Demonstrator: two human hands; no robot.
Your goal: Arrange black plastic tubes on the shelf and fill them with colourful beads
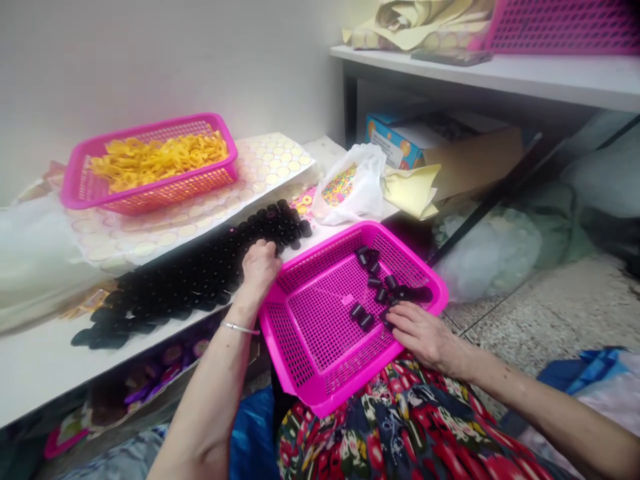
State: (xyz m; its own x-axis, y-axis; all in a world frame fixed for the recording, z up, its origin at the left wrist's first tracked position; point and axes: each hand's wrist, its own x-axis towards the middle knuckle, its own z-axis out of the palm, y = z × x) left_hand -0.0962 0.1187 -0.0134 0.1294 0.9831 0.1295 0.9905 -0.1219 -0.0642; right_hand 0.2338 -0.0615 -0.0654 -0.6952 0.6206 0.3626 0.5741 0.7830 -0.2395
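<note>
A pink mesh basket (305,347) rests on my lap and against the low white table (40,373). Several black cylindrical caps (380,287) lie inside it near its right side. My right hand (425,333) lies over the basket's near right rim, fingers stretched toward those caps, holding nothing I can see. My left hand (259,265) reaches onto the table, fingers curled down onto a large spread of black caps (190,273); what the fingers hold is hidden.
A second pink basket (80,187) with yellow rings stands at the back left on a sheet of round stickers (270,163). A white bag of coloured beads (350,183) sits behind the lap basket. A shelf (500,73) with boxes and paper is at right.
</note>
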